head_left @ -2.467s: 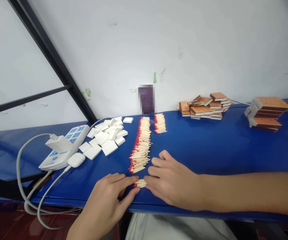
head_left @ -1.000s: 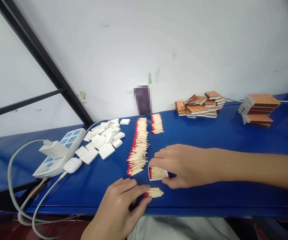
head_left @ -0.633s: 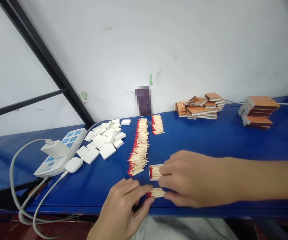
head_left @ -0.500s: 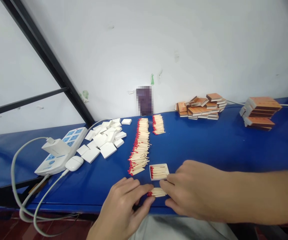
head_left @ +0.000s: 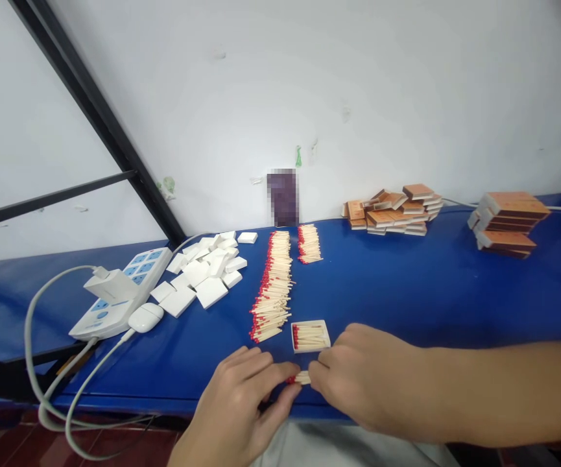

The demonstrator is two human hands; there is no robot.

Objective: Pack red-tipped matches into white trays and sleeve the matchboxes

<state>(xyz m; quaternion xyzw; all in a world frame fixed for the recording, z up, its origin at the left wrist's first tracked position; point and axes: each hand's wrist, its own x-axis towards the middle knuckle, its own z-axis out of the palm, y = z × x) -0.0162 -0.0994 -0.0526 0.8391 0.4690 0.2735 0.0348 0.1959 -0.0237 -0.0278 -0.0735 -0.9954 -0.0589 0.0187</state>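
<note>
A small bunch of matches (head_left: 303, 377) with red heads lies near the front edge of the blue table. My left hand (head_left: 246, 395) pinches the red-head end between thumb and forefinger. At the plain end, my right hand (head_left: 358, 376) has its fingers closed on the sticks and covers part of them. Just beyond the bunch sits a white matchbox tray (head_left: 327, 337) holding a layer of matches, heads to the left. Farther back runs a long row of loose matches (head_left: 275, 279), with a shorter row of matches (head_left: 310, 244) beside it.
White trays (head_left: 197, 272) lie heaped at left, beside a power strip (head_left: 129, 292) with a plugged-in charger, cables and a white mouse-shaped device (head_left: 146, 316). Orange matchbox sleeves (head_left: 397, 211) are piled at back right; stacked matchboxes (head_left: 508, 224) stand farther right. A wall rises behind.
My right hand has moved slightly left along the matches, its fingers now closing over their plain ends and hiding more of them. My left hand stays at the heads.
</note>
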